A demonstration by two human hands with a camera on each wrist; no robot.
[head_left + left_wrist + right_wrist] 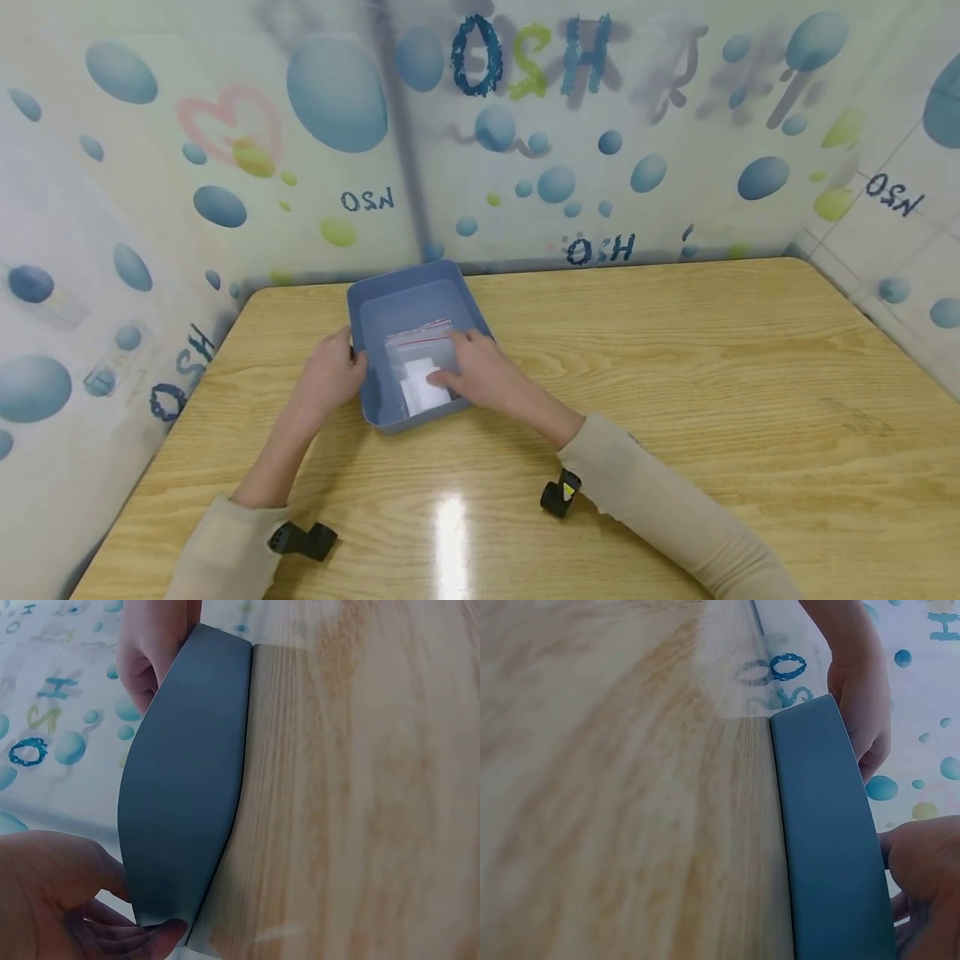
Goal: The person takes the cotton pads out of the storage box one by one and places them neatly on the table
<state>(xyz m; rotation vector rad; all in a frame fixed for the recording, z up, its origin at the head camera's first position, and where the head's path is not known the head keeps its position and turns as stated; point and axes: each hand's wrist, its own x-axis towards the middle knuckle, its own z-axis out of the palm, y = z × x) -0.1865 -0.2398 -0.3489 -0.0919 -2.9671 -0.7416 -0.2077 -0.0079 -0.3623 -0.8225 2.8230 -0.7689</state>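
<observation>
A blue-grey plastic bin (408,302) stands on the table, turned slightly, and appears in all three views. Clear zip bags (420,340) with red seal lines lie inside it, holding flat white pieces (426,392). My left hand (330,379) grips the bin's left wall, its thumb over the rim and its fingers outside. My right hand (480,371) reaches in over the right side. Its thumb touches the bagged white pieces, and the forefinger is spread apart near the bag's upper right corner. The other right fingertips are hidden.
The wooden table (675,358) runs wide to the right of the bin. A printed cloth wall (555,217) with blue drops rises behind the table and along both sides. Black wrist cameras sit on both sleeves.
</observation>
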